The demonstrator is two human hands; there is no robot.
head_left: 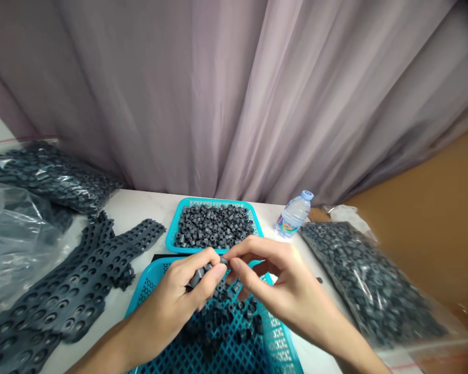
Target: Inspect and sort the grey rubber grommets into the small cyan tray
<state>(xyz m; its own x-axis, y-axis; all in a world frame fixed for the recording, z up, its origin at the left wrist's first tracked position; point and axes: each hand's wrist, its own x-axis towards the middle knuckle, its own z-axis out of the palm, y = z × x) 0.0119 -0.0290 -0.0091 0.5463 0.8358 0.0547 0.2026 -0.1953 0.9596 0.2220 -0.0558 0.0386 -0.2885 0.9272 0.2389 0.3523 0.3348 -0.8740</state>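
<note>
My left hand (187, 293) is closed around a few small dark grey rubber sleeves (197, 278), held over the near turquoise basket (148, 291). My right hand (273, 283) pinches one small grey piece (223, 259) between thumb and forefinger, right at the left hand's fingertips. Loose grey pieces (222, 322) lie in the near basket below both hands. A second turquoise basket (171, 236) behind it is filled with several of the same grey sleeves.
Flat dark rubber sheets with holes (74, 291) lie on the white table at left, beside plastic bags of parts (42, 174). A clear bag of grey sleeves (366, 283) lies at right. A small water bottle (293, 214) stands behind it. A curtain hangs behind.
</note>
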